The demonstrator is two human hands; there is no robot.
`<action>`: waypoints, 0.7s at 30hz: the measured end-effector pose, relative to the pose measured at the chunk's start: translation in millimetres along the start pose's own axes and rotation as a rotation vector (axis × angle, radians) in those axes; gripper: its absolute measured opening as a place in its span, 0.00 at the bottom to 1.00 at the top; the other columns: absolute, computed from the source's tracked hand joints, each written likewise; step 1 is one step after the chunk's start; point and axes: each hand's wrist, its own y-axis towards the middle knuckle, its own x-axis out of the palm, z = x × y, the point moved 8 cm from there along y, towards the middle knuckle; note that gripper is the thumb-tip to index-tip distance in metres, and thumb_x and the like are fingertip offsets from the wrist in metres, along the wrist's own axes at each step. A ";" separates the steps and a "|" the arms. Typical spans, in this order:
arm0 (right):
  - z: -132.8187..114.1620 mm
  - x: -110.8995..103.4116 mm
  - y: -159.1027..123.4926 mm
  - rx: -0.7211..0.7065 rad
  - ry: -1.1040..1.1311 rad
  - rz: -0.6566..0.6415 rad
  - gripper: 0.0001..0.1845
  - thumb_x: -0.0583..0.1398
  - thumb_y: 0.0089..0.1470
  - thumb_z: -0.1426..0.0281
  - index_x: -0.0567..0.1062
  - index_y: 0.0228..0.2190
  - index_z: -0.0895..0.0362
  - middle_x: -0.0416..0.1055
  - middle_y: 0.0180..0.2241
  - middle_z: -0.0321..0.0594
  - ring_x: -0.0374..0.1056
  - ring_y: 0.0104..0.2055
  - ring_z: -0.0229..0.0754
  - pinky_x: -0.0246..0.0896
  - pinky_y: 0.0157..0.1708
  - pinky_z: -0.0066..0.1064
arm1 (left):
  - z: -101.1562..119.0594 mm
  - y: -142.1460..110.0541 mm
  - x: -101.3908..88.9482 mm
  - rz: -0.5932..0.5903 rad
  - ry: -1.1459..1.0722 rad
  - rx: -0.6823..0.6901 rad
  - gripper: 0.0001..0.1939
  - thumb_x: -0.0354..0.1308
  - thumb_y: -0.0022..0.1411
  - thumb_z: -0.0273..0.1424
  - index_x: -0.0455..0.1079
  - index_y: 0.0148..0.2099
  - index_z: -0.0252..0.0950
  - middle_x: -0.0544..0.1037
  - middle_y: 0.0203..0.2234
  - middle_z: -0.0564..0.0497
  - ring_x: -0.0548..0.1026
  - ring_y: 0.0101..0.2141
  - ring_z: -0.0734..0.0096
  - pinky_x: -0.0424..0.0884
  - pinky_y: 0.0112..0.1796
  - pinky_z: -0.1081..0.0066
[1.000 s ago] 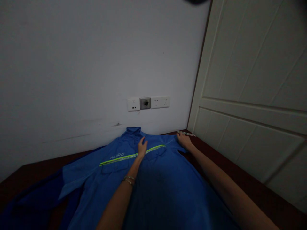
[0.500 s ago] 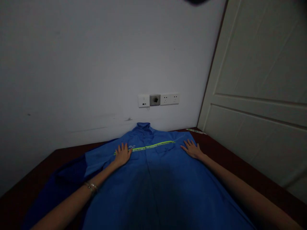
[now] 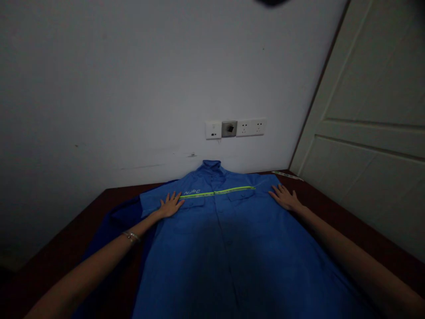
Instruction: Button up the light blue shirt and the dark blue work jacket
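Observation:
A blue work jacket [image 3: 212, 226] lies spread out front side up, its collar toward the wall. A yellow-green stripe [image 3: 229, 190] crosses its chest, with white letters above it on the left. My left hand [image 3: 170, 205] rests flat on the left chest by the stripe's end, fingers spread. At the right shoulder, my right hand [image 3: 284, 197] lies flat on the cloth, fingers apart. The darker blue left sleeve [image 3: 124, 221] runs down beyond my left forearm. The right sleeve is mostly hidden.
The jacket lies on a dark red-brown tabletop [image 3: 116, 199] against a pale wall [image 3: 133, 88]. Sockets and a grey switch plate [image 3: 229, 129] sit on the wall above the collar. A white panelled door [image 3: 372, 133] stands at the right. A printed strip [image 3: 287, 175] lies near the back corner.
My view has shifted, so the scene sits further right. My left hand has slid outward off the letters, which now show more fully. My right hand has moved slightly outward toward the shoulder edge.

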 end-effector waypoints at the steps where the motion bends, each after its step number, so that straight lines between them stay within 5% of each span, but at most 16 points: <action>1: -2.0 -8.4 -6.4 -0.005 -0.001 0.030 0.34 0.37 0.58 0.53 0.50 0.59 0.59 0.44 0.61 0.52 0.41 0.62 0.54 0.38 0.55 0.55 | 3.5 -5.8 -8.8 0.017 0.001 0.045 0.31 0.36 0.61 0.47 0.52 0.61 0.37 0.53 0.59 0.40 0.50 0.59 0.47 0.51 0.51 0.46; 4: -9.0 -36.3 -35.6 -0.069 -0.014 0.111 0.28 0.42 0.58 0.58 0.60 0.53 0.62 0.55 0.56 0.55 0.53 0.57 0.50 0.52 0.51 0.42 | 13.2 -34.2 -44.7 0.108 0.055 0.237 0.25 0.40 0.60 0.42 0.66 0.50 0.32 0.67 0.49 0.38 0.63 0.52 0.57 0.57 0.51 0.61; 8: -4.9 -57.9 -83.8 -0.052 -0.047 0.078 0.24 0.41 0.59 0.59 0.68 0.43 0.60 0.67 0.43 0.51 0.67 0.42 0.47 0.61 0.38 0.36 | -13.8 -75.3 -67.7 0.015 0.068 0.109 0.23 0.42 0.58 0.45 0.70 0.31 0.34 0.75 0.29 0.43 0.73 0.35 0.60 0.67 0.37 0.67; 14: -8.2 -47.7 -126.4 0.076 0.013 -0.124 0.33 0.38 0.56 0.49 0.70 0.35 0.61 0.71 0.34 0.52 0.70 0.37 0.53 0.62 0.33 0.40 | -47.1 -125.2 -20.6 -0.368 -0.253 -0.152 0.31 0.38 0.53 0.57 0.64 0.31 0.33 0.72 0.18 0.49 0.66 0.13 0.72 0.59 0.14 0.75; 21: -12.3 -35.1 -129.5 0.081 -0.028 -0.100 0.27 0.40 0.59 0.55 0.67 0.39 0.63 0.71 0.36 0.55 0.70 0.39 0.53 0.61 0.33 0.40 | -44.5 -136.7 0.7 -0.298 -0.248 -0.181 0.24 0.38 0.56 0.51 0.58 0.30 0.34 0.68 0.17 0.51 0.64 0.11 0.75 0.55 0.12 0.77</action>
